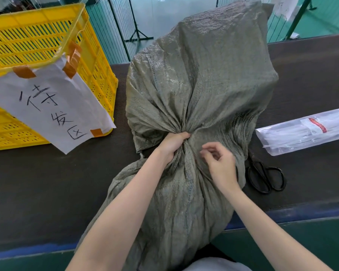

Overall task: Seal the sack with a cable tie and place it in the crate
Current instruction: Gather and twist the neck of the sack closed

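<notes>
A grey-green woven sack [200, 79] lies on the dark table, its full body reaching away from me and its loose mouth end spilling over the near edge. My left hand [172, 145] is clenched around the gathered neck of the sack. My right hand [219, 163] hovers just right of the neck, fingers curled and apart, holding nothing I can see. A yellow slatted crate [37, 36] stands at the left with a white handwritten paper sign [51, 106] taped to its front. A clear packet of white cable ties [305, 132] lies at the right.
Black scissors [266, 178] lie on the table just right of the sack, partly under its cloth. The dark table [47, 173] has a blue front edge. Behind it are green fence panels and a black stand on a green floor.
</notes>
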The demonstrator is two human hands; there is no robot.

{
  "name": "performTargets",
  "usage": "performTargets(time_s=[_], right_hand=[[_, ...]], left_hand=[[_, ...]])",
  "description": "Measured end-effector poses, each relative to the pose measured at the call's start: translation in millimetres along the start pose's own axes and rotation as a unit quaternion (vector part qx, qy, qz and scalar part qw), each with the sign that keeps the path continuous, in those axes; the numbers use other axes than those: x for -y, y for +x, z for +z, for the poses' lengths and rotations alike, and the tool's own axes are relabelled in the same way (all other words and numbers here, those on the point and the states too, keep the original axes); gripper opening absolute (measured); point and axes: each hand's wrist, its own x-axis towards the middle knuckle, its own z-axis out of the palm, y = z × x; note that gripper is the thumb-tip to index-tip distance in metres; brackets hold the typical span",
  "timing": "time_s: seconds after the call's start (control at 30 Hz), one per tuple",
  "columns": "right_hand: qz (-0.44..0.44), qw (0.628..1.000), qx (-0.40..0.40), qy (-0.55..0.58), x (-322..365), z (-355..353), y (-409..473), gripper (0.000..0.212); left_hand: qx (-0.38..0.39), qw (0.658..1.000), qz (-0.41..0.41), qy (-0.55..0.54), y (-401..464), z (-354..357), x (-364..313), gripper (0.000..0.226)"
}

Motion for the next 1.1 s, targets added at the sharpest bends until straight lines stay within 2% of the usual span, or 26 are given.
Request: performTargets(time_s=[0.1, 0.17, 0.27, 0.37, 0.43, 0.63, 0.83, 0.97, 1.1], right_hand=[[0.013, 0.997, -0.063, -0.040, -4.8, -14.4, 14.5, 0.016], [0.060, 0.991, -0.073, -0.094, -13.1, -22.0, 27.9, 0.024], [0.170, 0.983, -0.022, -0.063, -18.5, -23.6, 41.0, 0.048], [0.227, 0.973, 0.025, -0.014, -13.4, -18.2, 43.9, 0.065], [0.226, 0.974, 0.031, 0.007, -9.0, -15.3, 44.0, 0.058], [0.198, 0.980, 0.003, 0.026, -8.8, -12.8, 40.4, 0.018], [0.188, 0.980, -0.048, 0.053, -12.9, -16.6, 30.2, 0.016], [0.163, 0.983, -0.055, 0.059, -11.1, -13.4, 22.6, 0.017], [0.129, 0.989, -0.047, 0.056, -5.4, -7.7, 14.7, 0.009]], left_hand=[[0.006, 1.000, 0.000, -0.004, -0.2, -5.5, 0.3, 0.038], [0.018, 0.999, -0.013, 0.028, -1.5, -8.4, -1.0, 0.049], [0.032, 0.993, -0.034, 0.107, -3.7, -10.3, -2.8, 0.059], [0.043, 0.992, -0.038, 0.113, -4.7, -8.1, -2.5, 0.052], [0.042, 0.995, -0.041, 0.076, -5.6, -6.6, -1.7, 0.044], [0.020, 1.000, -0.016, -0.018, -9.5, -3.9, 2.3, 0.032], [0.008, 1.000, -0.005, 0.022, -7.8, -3.9, 0.2, 0.037], [0.041, 0.996, -0.018, 0.072, -8.3, -3.0, -3.0, 0.045], [0.086, 0.989, -0.065, 0.097, -7.1, -4.8, -3.9, 0.036]])
